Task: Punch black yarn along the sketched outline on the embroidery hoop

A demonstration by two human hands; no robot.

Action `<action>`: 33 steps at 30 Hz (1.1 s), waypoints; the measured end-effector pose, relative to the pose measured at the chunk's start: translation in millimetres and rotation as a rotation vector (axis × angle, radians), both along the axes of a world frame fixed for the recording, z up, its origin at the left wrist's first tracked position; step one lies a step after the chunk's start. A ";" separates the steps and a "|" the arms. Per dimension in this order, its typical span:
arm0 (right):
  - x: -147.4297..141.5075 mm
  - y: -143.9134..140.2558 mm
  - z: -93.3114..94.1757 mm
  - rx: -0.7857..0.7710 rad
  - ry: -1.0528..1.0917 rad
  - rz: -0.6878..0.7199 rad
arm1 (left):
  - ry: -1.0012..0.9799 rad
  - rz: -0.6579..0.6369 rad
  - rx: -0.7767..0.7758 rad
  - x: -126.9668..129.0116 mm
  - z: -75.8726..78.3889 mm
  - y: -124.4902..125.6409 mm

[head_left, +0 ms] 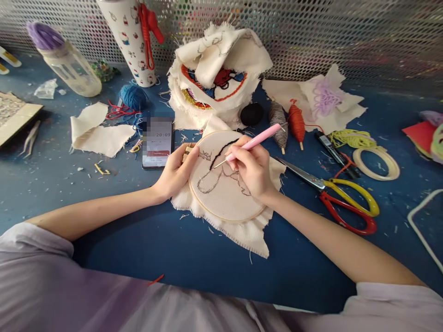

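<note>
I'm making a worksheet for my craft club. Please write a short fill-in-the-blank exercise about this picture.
1. The right hand holds a tool whose handle is ____.
2. The left hand grips the rim of the hoop; the thick curved line on its cloth is ____.
3. The scissors have one yellow handle and one ____ handle.
4. The phone shows the time ____.

Missing words: pink; black; red; 20:09.
</note>
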State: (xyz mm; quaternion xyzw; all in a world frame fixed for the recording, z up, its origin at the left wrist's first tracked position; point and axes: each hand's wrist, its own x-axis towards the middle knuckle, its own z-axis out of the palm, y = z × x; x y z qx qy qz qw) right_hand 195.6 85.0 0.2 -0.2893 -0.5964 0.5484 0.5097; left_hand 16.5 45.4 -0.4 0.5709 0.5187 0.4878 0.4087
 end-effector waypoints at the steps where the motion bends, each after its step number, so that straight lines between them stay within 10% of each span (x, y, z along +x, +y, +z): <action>1: -0.2 0.7 0.0 -0.014 0.013 0.005 | -0.002 0.002 0.001 0.1 -0.2 0.4; 18: -0.4 -9.6 1.8 0.126 -0.195 -0.048 | -0.008 0.006 -0.010 0.5 0.2 1.4; 27: -4.3 -18.4 -1.8 0.611 -0.439 0.073 | 0.022 0.016 0.021 0.0 0.8 -3.2; 33: -4.2 -17.3 1.9 0.412 -0.348 0.063 | 0.054 0.038 0.026 -0.2 -0.9 -5.2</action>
